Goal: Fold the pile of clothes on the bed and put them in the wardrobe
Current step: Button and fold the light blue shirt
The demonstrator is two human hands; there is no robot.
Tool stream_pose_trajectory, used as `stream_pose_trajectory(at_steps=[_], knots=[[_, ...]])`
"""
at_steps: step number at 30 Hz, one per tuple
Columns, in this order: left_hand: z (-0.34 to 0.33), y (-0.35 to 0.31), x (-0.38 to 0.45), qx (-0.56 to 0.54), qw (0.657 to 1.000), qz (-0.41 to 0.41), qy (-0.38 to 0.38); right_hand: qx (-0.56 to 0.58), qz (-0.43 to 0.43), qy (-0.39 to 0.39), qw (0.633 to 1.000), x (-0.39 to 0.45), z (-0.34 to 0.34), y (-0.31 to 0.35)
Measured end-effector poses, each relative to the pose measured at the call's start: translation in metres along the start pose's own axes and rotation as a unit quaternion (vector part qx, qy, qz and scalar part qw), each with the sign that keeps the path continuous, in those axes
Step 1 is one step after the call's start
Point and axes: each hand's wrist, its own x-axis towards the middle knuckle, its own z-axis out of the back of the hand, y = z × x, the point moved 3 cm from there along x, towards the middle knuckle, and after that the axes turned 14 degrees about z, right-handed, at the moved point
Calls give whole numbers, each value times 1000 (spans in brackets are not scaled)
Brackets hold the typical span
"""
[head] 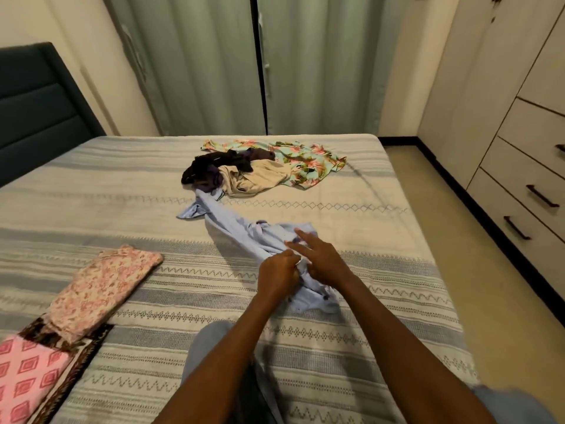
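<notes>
Bedroom scene as viewed from the head camera. A light blue shirt (244, 237) is seen stretched in a crumpled line across the striped bedspread (351, 338), its far end reaching to the unfolded pile, its near end gathered beneath both hands. The left hand (276, 275) is clenched on a bunch of the shirt's fabric, fingers curled round it. The right hand (321, 260) is laid on the same garment just beside the left, its fingers extended and spread, nothing being gripped by them. The remaining pile is found further up the bed: a dark purple-black garment (214, 169), a beige garment (256, 179) touching it, and a floral print garment (299, 160) in turquoise and pink spread behind both. Folded items are stacked at the near left edge of the bed: a pink floral folded cloth (110, 289) resting on a dark patterned cloth (76, 359), with a pink diamond-print cloth (24, 381) in front. The wardrobe (519, 123), with closed doors and drawers, is shown along the right wall, well apart from the clothes. Pale green curtains (229, 62) are hung behind the bed; a dark padded headboard (33, 108) is placed at the left
</notes>
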Motion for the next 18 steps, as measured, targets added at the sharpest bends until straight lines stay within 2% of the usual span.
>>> stream_pose_trajectory(at_steps=[3, 5, 8, 10, 13, 18], knots=[[24, 13, -1, 13, 997, -29, -68, -22, 37, 27, 999, 26, 9, 7], [42, 22, 1, 10, 994, -24, -103, -39, 13, 18, 999, 38, 24, 10], [72, 28, 7, -58, 989, 66, -118, -62, -75, 19, 995, 47, 42, 3], [90, 30, 19, -78, 985, 113, -102, -17, -154, -86, 984, 47, 58, -3], [112, 25, 45, -72, 986, 109, -101, 91, -228, -255, 935, 51, 89, -4], [164, -16, 106, -75, 983, 58, -156, 163, -259, -368, 878, 78, 180, -1]])
